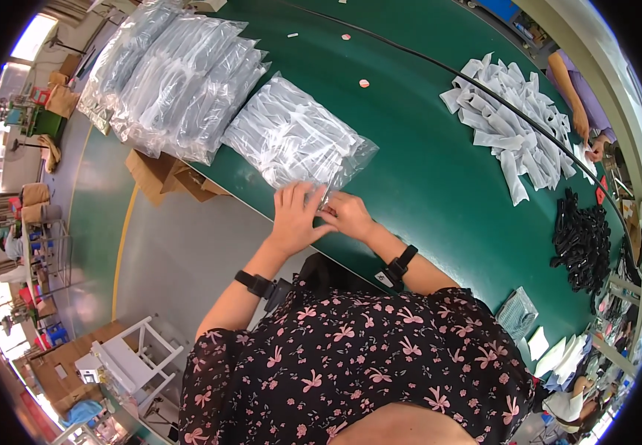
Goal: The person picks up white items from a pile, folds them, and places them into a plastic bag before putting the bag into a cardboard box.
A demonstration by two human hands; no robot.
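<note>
Bag flat on tabletop, right of stack; right hand fingers look clamped on its near edge; left hand fingers against it, grip can't tell; best hold plastic taut, pinch evenly, avoid creases.

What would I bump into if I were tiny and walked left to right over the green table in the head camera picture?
Stack of filled clear bags → single clear bag by the person's hands → pile of pale strips → heap of black pieces.
</note>
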